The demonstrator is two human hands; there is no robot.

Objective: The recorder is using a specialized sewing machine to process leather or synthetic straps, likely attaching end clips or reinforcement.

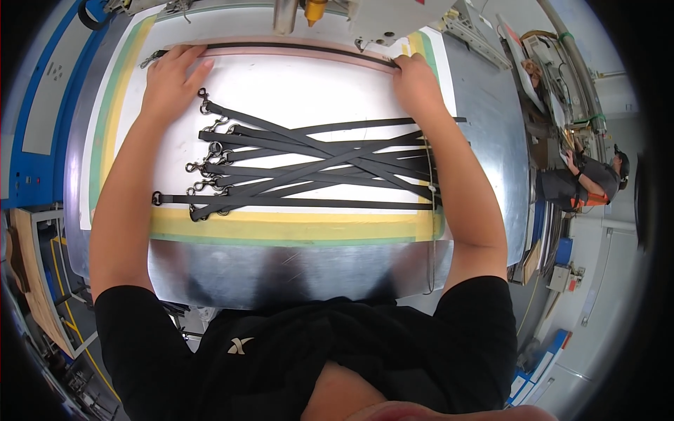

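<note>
A black strap (pixel 302 48) lies straight across a pinkish translucent strip at the far side of the white work surface. At its left end, beside a metal clip (pixel 150 59), my left hand (pixel 170 83) rests with fingers stretched over the strap and the thumb apart. The fingers of my right hand (pixel 415 83) are closed on the strap's right end. Between my forearms lies a crossed pile of black straps (pixel 326 156), most with metal snap hooks (pixel 202 168) at their left ends.
A machine head with a brass-coloured nozzle (pixel 315 11) hangs over the far edge. Yellow and green tape (pixel 281 226) borders the white sheet on a metal table (pixel 232 270). A thin cord (pixel 430 238) hangs by my right forearm. Another person (pixel 586 179) is at the far right.
</note>
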